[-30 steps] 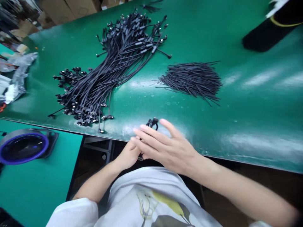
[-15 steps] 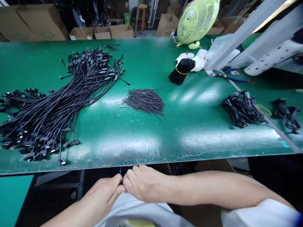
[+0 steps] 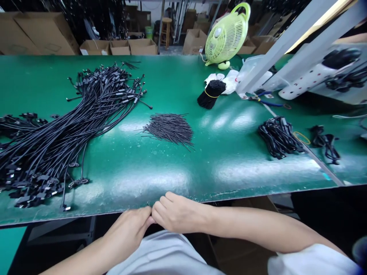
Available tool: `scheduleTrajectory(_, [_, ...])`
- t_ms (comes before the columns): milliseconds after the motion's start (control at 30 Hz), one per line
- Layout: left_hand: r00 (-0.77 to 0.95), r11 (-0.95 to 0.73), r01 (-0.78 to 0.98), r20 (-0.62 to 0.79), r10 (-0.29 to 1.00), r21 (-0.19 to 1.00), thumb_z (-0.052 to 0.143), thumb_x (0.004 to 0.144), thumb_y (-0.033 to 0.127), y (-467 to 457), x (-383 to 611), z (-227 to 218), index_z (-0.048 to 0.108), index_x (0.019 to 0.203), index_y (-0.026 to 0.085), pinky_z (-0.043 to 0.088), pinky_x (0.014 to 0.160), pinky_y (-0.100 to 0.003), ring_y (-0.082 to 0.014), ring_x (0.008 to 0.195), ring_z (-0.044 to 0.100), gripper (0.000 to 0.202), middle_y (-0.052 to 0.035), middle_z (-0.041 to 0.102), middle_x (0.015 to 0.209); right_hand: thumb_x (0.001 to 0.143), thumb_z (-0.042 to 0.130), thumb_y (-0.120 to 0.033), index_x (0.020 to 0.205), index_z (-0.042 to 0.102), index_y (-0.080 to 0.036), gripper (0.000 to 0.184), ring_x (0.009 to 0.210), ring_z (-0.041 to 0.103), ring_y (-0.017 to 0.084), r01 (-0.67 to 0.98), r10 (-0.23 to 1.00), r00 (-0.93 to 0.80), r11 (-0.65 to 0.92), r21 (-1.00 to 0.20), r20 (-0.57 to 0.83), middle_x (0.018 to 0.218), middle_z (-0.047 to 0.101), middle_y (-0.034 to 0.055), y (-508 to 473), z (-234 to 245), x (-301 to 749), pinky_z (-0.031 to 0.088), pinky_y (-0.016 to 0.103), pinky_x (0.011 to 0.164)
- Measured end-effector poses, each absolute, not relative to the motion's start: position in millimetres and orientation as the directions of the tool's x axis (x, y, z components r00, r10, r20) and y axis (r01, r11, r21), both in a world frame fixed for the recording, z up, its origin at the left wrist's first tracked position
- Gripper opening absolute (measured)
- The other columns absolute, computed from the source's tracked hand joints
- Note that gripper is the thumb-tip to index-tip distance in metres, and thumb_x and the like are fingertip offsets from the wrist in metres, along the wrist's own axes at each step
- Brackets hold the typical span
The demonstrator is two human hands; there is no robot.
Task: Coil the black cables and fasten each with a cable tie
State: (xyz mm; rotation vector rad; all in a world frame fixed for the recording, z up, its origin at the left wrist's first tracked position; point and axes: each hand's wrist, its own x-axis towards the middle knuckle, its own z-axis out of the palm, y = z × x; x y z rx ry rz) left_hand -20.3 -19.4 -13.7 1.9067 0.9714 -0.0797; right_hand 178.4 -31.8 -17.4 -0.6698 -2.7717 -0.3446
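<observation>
The left hand (image 3: 130, 229) and right hand (image 3: 174, 214) meet at the table's (image 3: 218, 160) near edge, each grip curled closed; whether anything is inside, I cannot tell. Beyond lie one heap of cables (image 3: 93, 103) left, uncountable, one pile of ties (image 3: 169, 128) midway, one coiled bundle (image 3: 278, 137) right. Farther stand one banded bunch (image 3: 215, 88), then one fan (image 3: 225, 42).

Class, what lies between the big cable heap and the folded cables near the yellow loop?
A loose pile of thin black strips, with a yellow-banded bundle farther back, in the head view.
</observation>
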Motion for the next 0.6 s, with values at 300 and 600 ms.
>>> scheduleTrajectory(300, [0.355,0.471,-0.016,-0.436,0.827,0.882,0.059,0.085,0.057,2.3,-32.7,-29.8,0.056,0.083,0.016,0.032,0.054,-0.022,-0.0087,0.052,0.038,0.041,0.0061,0.040,0.057,0.098,0.041,-0.028,0.094,0.070,-0.019,0.030,0.087,0.057,0.019,0.947,0.969,0.090,-0.012,-0.320,0.230,0.095,0.065,0.0079,132.9,-12.8,281.4,0.042,0.032,0.080])
scheduleTrajectory(600, [0.280,0.549,-0.390,-0.473,0.836,0.739,0.073,0.078,0.046,1.5,-24.8,-26.9,0.056,0.078,0.014,0.026,0.045,-0.016,-0.0029,0.046,0.030,0.037,0.0080,0.036,0.057,0.091,0.046,-0.022,0.090,0.064,-0.014,0.020,0.093,0.052,0.025,0.958,0.924,0.210,-0.129,-0.257,0.319,0.102,0.059,0.0165,142.3,-35.5,304.6,0.039,0.037,0.080])
